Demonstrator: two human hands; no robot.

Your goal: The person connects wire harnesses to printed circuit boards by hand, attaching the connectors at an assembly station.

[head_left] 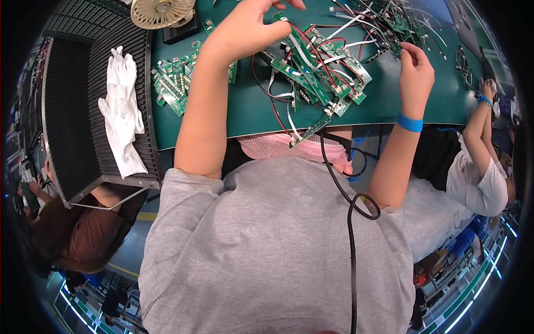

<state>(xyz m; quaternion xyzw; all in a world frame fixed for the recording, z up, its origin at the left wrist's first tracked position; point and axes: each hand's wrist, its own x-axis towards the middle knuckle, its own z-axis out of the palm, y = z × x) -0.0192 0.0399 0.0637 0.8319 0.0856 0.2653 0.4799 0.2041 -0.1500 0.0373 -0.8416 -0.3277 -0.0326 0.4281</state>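
Observation:
My left hand [257, 29] reaches over the far part of the table at the top edge, thumb and fingers apart. It is above a heap of green circuit boards [334, 69] with red, black and white wires. To the right, my right hand [416, 68] has its fingers bent together at the edge of a second tangle of wired boards [389, 25]. What its fingertips pinch, if anything, is too small to make out. A blue band [410, 122] circles my right wrist. Left of my left forearm lie more narrow boards [171, 83] without visible wires.
A black ribbed rack [69, 111] stands at the left, with white gloves [122, 106] draped on it. A small fan [162, 12] is at the far left of the green table [384, 106]. A black cable [351, 245] hangs down my front. People sit on both sides.

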